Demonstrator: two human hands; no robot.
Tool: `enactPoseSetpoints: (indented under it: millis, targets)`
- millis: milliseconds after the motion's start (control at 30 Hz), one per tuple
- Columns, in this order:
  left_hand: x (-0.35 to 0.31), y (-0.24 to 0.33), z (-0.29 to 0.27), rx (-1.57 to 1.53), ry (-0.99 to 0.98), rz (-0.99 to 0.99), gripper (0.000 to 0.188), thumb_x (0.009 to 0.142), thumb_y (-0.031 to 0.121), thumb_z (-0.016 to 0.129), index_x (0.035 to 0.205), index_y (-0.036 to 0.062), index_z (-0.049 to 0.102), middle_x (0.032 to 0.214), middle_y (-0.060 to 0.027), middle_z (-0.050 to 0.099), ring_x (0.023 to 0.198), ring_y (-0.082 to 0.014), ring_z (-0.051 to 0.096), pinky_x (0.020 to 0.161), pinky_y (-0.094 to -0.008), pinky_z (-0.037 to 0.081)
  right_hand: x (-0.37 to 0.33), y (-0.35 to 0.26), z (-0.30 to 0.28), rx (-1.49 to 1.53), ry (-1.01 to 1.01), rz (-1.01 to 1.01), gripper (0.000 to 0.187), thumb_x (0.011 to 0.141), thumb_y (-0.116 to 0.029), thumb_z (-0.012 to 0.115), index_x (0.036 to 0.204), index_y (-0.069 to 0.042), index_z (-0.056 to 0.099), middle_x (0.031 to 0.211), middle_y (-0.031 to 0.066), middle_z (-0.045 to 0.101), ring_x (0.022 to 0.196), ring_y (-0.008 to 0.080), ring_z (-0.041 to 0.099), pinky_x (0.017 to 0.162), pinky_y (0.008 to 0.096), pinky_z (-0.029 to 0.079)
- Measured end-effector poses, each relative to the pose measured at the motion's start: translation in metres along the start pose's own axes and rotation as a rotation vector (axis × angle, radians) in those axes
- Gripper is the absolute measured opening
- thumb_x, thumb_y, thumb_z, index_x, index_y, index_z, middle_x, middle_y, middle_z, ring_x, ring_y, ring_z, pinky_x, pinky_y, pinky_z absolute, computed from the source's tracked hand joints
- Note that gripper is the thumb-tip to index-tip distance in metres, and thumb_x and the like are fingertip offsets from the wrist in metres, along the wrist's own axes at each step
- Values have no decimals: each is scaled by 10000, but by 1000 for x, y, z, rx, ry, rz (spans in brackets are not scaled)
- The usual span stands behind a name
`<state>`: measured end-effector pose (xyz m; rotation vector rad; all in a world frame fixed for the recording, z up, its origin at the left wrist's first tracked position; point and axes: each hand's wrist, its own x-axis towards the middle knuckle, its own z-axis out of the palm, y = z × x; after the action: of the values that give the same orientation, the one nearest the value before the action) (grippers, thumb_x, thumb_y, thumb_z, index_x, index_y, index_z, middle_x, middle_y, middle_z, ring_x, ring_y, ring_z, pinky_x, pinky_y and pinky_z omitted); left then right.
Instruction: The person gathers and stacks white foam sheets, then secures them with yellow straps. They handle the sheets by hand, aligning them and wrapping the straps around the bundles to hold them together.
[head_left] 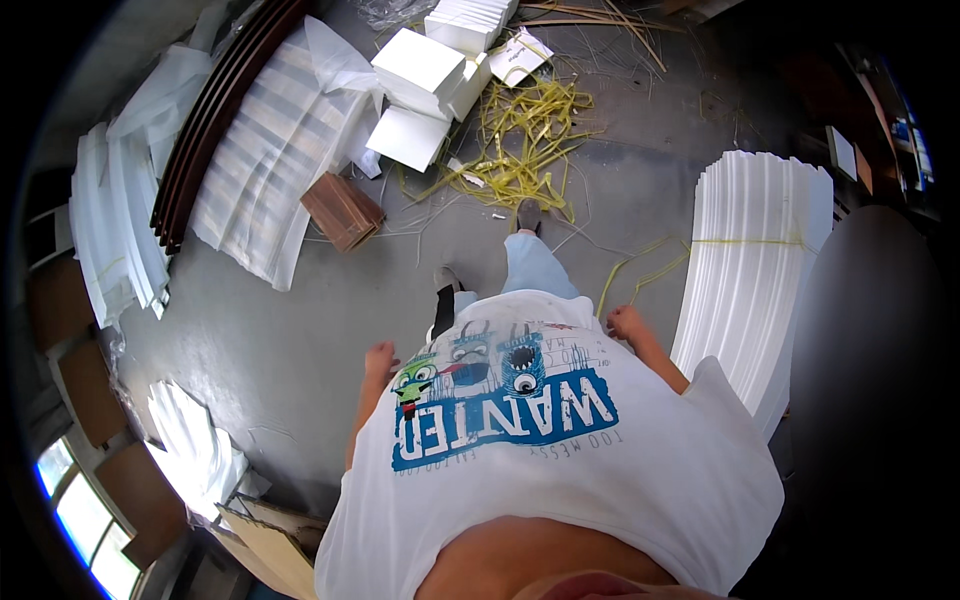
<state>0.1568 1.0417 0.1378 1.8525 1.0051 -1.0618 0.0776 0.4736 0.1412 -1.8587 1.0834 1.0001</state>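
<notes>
My left hand [381, 359] hangs beside the shirt on the left, over the grey floor. Its fingers are loosely curled, and nothing shows in them. At the shirt's right edge, my right hand [625, 323] is low with its fingers bent inward. A thin yellow strap [655, 272] runs from a tall stack of white strips toward this hand. Whether the fingers grip the strap or it lies behind them, I cannot tell. The stack of long white strips [740, 275] stands to the right of my right hand, bound by a yellow strap.
Ahead, a tangle of yellow straps [535, 130] lies by my right foot. White blocks [415, 80] are piled beyond it. A brown bundle [343, 211] lies beside plastic-wrapped panels [275, 150] and dark brown strips [215, 110]. Boards [265, 545] lean at lower left.
</notes>
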Motion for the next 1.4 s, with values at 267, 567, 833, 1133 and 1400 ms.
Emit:
enactPoseSetpoints:
  millis: [267, 567, 833, 1133, 1400]
  targets:
    - [-26, 186, 68, 186, -350, 163, 602, 861, 531, 586, 1198, 32, 595, 1294, -173, 535, 1125, -398, 558, 926, -462, 451, 53, -154, -52, -46, 29, -555, 372, 830, -364, 622, 968, -19, 654, 897, 178, 680, 835, 309, 657, 746, 378, 513]
    - [-29, 299, 141, 668, -46, 420, 305, 813, 270, 604, 1065, 104, 647, 956, -214, 626, 949, -362, 614, 819, -456, 478, 122, -217, -140, -255, -516, -384, 227, 774, -216, 654, 939, -66, 695, 833, 124, 681, 723, 203, 610, 636, 354, 478]
    - [-61, 473, 102, 173, -613, 494, 270, 803, 211, 653, 986, 16, 696, 857, -63, 695, 818, -129, 614, 749, -314, 476, 126, -303, -257, -376, -794, -316, 380, 713, -170, 736, 1068, -53, 668, 917, 76, 677, 759, 137, 605, 607, 335, 518]
    - [81, 481, 166, -205, -723, 134, 175, 878, 152, 607, 964, 17, 678, 792, 15, 651, 692, -91, 614, 640, -253, 498, 261, -533, -238, -913, -485, -720, 350, 773, -228, 688, 1059, -36, 623, 870, 128, 679, 856, 301, 656, 733, 397, 518]
    - [318, 635, 174, -57, 712, 698, 414, 895, 114, 564, 1280, -18, 493, 1237, -225, 569, 1148, -402, 534, 969, -420, 427, 497, -805, -57, -1187, 136, -1471, 782, 731, -90, 663, 1429, -85, 311, 1472, 163, 325, 1331, 385, 326, 1047, 494, 312]
